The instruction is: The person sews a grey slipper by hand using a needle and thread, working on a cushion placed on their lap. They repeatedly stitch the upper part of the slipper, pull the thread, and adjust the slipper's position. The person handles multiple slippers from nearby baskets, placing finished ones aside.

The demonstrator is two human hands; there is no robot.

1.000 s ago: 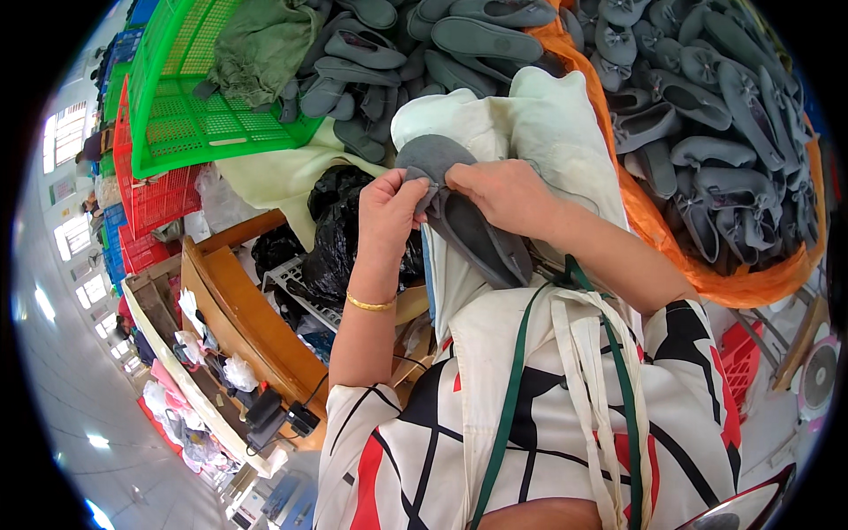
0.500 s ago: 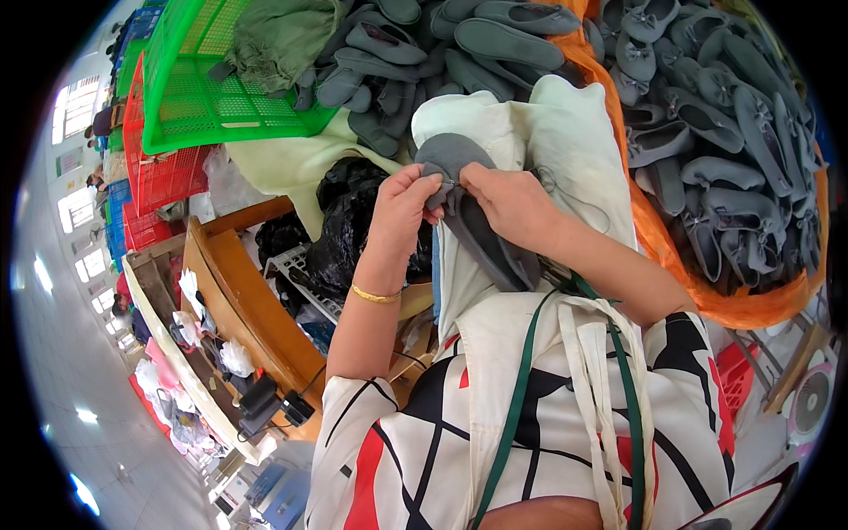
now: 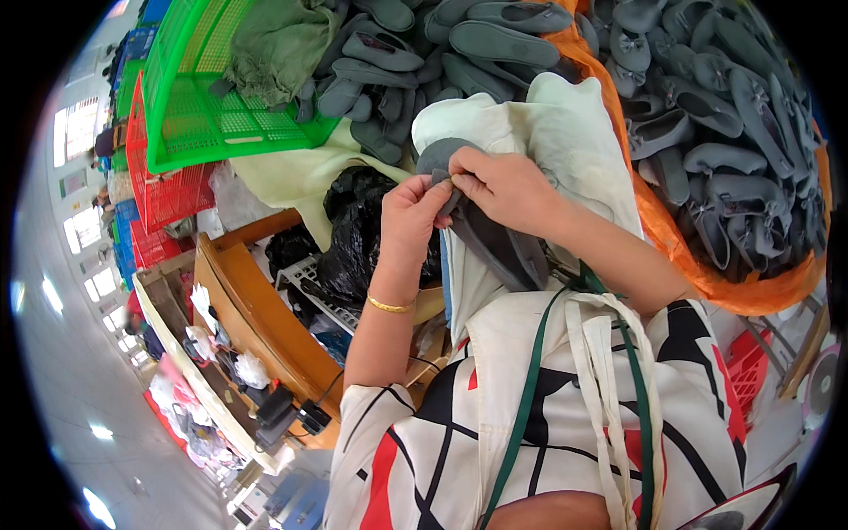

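Note:
A grey fabric flat shoe point(image 3: 502, 247) lies over the white cloth point(image 3: 583, 146) on my lap, toe pointing away from me. My left hand point(image 3: 412, 210) pinches a small grey piece, seemingly the bow, at the shoe's upper by the toe. From the other side my right hand point(image 3: 511, 190) has thumb and forefinger pressed together at the same spot, fingertips meeting the left ones. Whether a needle or thread sits between the right fingertips is too small to make out. My fingers partly cover the toe.
Grey shoes point(image 3: 503, 42) are heaped ahead beside a green basket point(image 3: 238, 137). An orange sack point(image 3: 658, 221) full of grey bow-fronted shoes stands at the right. Black plastic bags point(image 3: 353, 225) and a wooden drawer unit point(image 3: 265, 300) are at the left.
My right hand has shifted slightly left and up over the toe, its fingertips now closer to the left ones. The view has turned slightly; the shoe keeps its place on my lap.

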